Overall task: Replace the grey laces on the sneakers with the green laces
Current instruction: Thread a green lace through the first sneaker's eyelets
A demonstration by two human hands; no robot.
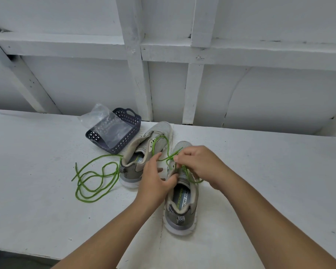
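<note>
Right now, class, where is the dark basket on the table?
In the head view the dark basket sits left of centre at the back of the white table, just left of the far sneaker, with a clear plastic bag in it.

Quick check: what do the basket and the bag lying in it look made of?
The basket looks like moulded plastic, matt dark blue-grey: stiff walls with punched diamond holes and a cut-out handle. The bag seems thin clear plastic film: glossy, creased, and the basket shows through it.
</note>
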